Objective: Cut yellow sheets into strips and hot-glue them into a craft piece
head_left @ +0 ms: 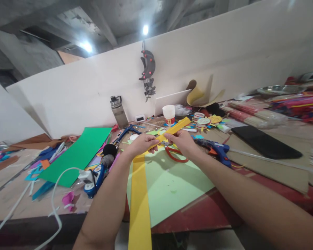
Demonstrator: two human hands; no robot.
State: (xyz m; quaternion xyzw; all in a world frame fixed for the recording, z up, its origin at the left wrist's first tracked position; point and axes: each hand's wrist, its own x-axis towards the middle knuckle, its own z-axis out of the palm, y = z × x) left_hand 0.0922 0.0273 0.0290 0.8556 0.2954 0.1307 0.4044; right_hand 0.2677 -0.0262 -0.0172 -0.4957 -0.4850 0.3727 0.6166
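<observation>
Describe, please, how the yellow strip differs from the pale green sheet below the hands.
Colour: the yellow strip is bright yellow; the pale green sheet is much lighter.
Shape: the strip is long and narrow; the sheet is broad.
Pose: the strip is gripped by the left hand and right hand; the sheet lies flat.
Both look thin and plain.

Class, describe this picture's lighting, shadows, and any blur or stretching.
Head view: ceiling lights glare white; head view: soft shadows cross the pale green paper below the held yellow strip; head view: the colourful bundle at far right looks stretched and blurred.
</observation>
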